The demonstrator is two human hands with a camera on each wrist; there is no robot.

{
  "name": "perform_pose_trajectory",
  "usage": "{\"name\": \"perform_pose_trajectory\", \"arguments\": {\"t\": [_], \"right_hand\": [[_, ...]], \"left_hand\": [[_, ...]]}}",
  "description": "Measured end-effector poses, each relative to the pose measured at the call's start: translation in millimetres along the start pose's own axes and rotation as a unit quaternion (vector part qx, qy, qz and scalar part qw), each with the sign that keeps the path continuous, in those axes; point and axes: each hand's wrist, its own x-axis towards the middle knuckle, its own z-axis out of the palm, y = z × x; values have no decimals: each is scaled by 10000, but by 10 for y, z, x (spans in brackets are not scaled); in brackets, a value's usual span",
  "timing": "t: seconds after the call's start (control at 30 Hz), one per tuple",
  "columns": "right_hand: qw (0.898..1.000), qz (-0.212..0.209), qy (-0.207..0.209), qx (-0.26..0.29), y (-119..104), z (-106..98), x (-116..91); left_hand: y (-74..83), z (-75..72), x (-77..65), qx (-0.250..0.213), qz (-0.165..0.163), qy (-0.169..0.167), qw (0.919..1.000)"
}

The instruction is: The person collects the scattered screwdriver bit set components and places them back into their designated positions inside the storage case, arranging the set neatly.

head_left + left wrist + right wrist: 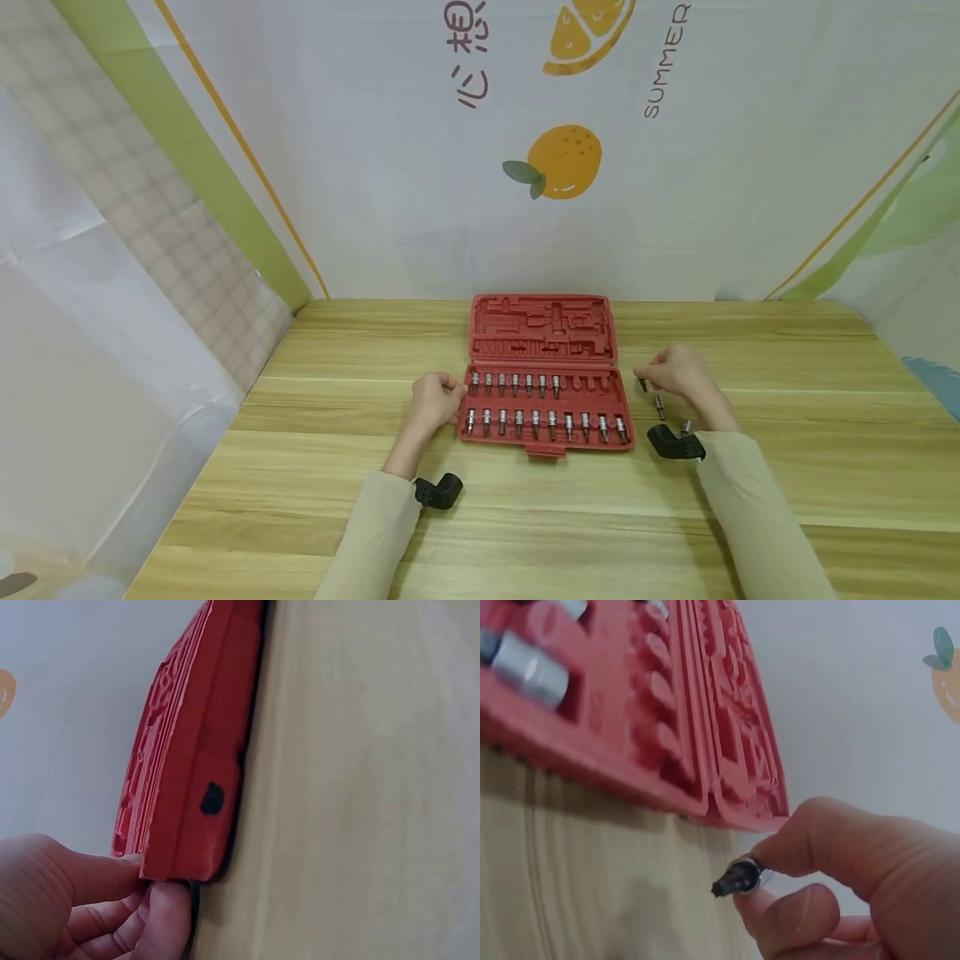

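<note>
A: Start at the left. What's that hand doing?
B: The left hand [435,402] pinches the left edge of the red case [525,402], thumb on top of the rim, fingers curled against the side.
A: And the case?
B: It lies open on the wooden table [300,475], its lid [543,327] folded back on the far side. The upper row [515,384] has seven bits, grouped towards the left; the lower row [536,423] has ten, running right across.
A: Further right?
B: The right hand [675,371] is just beside the case. Thumb and fingers pinch one bit [742,877], its dark tip poking out past them. It's apart from the case; whether it touches the table, I can't tell.
A: Anything nearer the wrist?
B: A loose bit [660,407] on the table, and another [686,427] partly hidden beside the black wrist camera [675,443].
</note>
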Motion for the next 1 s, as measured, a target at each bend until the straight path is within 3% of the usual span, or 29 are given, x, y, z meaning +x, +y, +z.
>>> {"name": "perform_pose_trajectory", "arguments": {"t": [0.27, 1.0], "right_hand": [[9997, -185, 89, 124, -105, 54, 42], [9992, -79, 96, 376, -473, 356, 169]], "left_hand": [[-1, 2, 8, -28, -124, -21, 9999], [-4, 1, 14, -47, -124, -42, 9999]]}}
